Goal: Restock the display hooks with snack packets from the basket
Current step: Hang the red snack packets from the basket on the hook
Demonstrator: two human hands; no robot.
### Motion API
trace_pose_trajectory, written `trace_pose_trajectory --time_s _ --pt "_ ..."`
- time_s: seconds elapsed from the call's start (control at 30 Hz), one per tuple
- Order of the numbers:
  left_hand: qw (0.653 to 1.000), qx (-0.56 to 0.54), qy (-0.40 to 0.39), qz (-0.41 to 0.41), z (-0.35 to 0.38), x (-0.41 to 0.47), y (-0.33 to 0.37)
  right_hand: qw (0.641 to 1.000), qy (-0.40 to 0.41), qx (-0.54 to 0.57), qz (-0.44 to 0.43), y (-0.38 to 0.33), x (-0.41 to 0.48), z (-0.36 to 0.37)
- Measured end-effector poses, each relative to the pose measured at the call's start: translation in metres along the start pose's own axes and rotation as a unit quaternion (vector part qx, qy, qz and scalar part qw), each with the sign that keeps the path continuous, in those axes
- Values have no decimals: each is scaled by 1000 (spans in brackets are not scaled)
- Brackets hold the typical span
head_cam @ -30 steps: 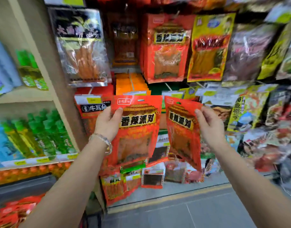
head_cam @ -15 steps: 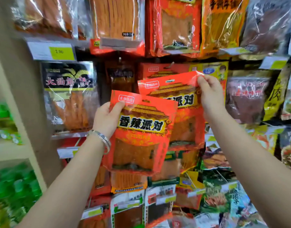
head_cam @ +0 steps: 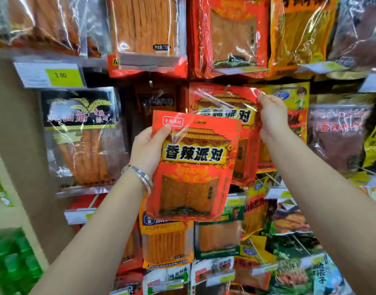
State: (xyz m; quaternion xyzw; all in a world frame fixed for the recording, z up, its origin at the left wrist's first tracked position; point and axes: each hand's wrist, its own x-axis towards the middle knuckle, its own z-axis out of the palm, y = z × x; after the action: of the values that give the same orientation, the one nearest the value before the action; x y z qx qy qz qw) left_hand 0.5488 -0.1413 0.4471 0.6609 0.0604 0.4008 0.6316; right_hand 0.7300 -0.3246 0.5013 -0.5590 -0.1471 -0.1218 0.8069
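The fingers (head_cam: 162, 130) of my left hand (head_cam: 147, 149) grip the top left corner of a glossy red plastic snack packet (head_cam: 193, 173) with a yellow band of black characters and a clear window over an orange sheet. My thumb lies across its front and the other fingers are hidden behind it. I hold this packet upright in front of the display.

At one o'clock from it, the fingers (head_cam: 265, 103) of my right hand (head_cam: 272, 118) pinch the top right corner of a second red packet of the same design (head_cam: 223, 107). It is raised against the rack and partly behind the first. Glare blurs its top edge, so I cannot tell whether it sits on a hook.

A silver bangle (head_cam: 140, 177) circles my left wrist.

- **Nine o'clock from the first packet:** a clear packet with a black top and gold wheat print (head_cam: 80, 135) hangs there, holding orange sticks.
- **Ten o'clock:** a white shelf label with a yellow-green patch reading 2.00 (head_cam: 53, 75).
- **Twelve o'clock:** a clear-fronted packet of orange strips (head_cam: 146, 28) hangs in the row above.
- **Two o'clock:** a yellow packet with a cartoon child (head_cam: 293, 99), just beside my right hand.
- **Six o'clock:** an orange packet of thin sticks (head_cam: 163, 243).
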Motion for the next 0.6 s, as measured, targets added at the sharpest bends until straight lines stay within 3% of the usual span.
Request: trace_pose_trajectory --time_s 0.3,0.37,0.5,0.6 --pt "1000 -5 3 -7 29 11 0 993 13 -98 -67 23 10 -14" --pt "1000 3 7 -4 37 14 0 991 -30 -111 -69 22 6 -18" --pt "1000 11 11 17 55 18 3 982 -189 -22 16 16 -2 -21" --pt "1000 11 16 20 66 21 4 975 -220 -17 -31 16 -6 -23"
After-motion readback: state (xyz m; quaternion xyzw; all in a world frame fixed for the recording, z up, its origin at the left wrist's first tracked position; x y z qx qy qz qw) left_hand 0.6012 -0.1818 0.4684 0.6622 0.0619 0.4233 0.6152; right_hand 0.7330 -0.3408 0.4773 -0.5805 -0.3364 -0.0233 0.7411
